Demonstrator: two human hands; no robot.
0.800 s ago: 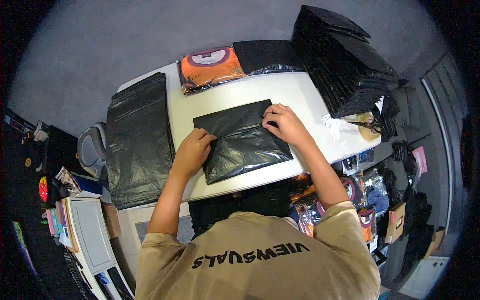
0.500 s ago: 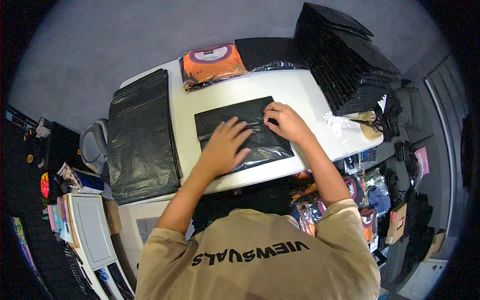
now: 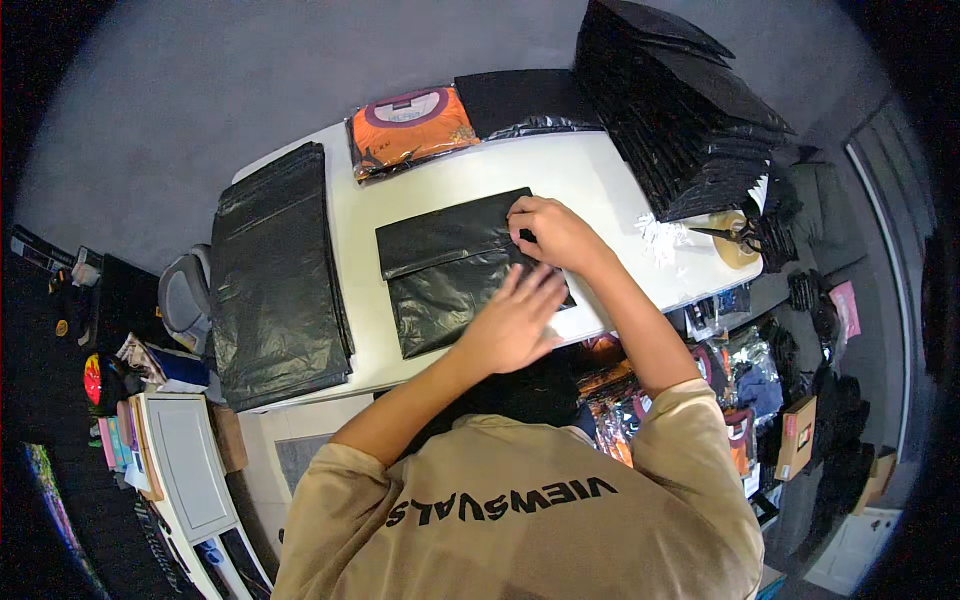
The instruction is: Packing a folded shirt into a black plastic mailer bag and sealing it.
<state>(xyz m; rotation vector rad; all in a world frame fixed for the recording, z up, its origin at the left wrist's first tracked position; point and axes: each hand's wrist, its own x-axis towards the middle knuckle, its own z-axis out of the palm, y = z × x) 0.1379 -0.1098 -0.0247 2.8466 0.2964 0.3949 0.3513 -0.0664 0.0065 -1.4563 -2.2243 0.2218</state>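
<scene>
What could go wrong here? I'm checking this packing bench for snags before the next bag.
The black mailer bag lies near the white table's front edge; the left hand sweeping over it might push it off. The tall stack of black bags leans toward the scissors and could slide.

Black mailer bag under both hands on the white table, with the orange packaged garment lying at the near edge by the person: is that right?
Not quite. In the head view the orange packaged garment lies at the table's far edge, beyond the black mailer bag under the left hand and right hand.

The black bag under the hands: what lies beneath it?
The bag lies flat on the white table. Whether anything is inside or beneath it is hidden; both hands cover its right part.
</scene>
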